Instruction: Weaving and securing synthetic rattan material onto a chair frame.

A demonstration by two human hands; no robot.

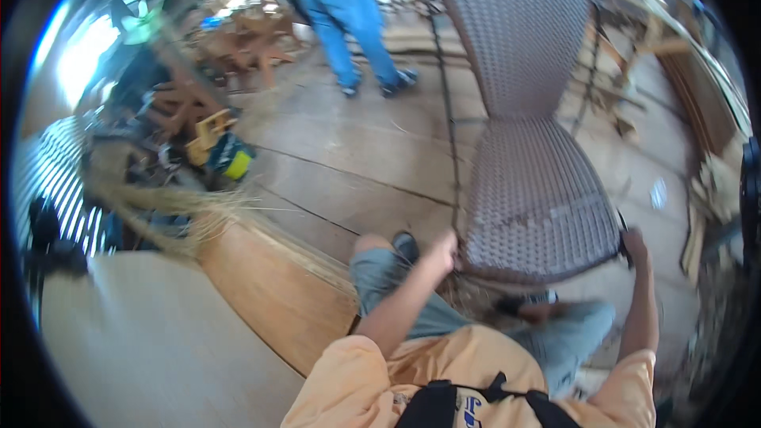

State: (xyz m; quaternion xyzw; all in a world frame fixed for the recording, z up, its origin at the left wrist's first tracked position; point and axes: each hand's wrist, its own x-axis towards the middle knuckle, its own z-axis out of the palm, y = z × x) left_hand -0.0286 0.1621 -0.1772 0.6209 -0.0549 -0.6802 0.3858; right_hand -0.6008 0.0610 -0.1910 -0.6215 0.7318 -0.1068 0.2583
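Note:
A brown woven wicker chair (527, 182), its tall back leaning away from me, stands in front of me to the right of centre. My left hand (447, 252) is closed at the front left corner of the seat, beside a thin dark rod (444, 95). At the seat's front right corner my right hand (635, 244) is closed round the edge by a short dark piece. Motion blur smears the fingers of both hands slightly. A band of the weave across the seat looks different from the rest.
A person in blue jeans (345, 16) stands on the tiled floor (341, 139) farther back. Wooden frames (246, 40) are piled at the far left. Loose straw-like strands (178, 200) lie by a curved wooden board (269, 293) and a pale tabletop (151, 341). Planks (697, 103) lean at the right.

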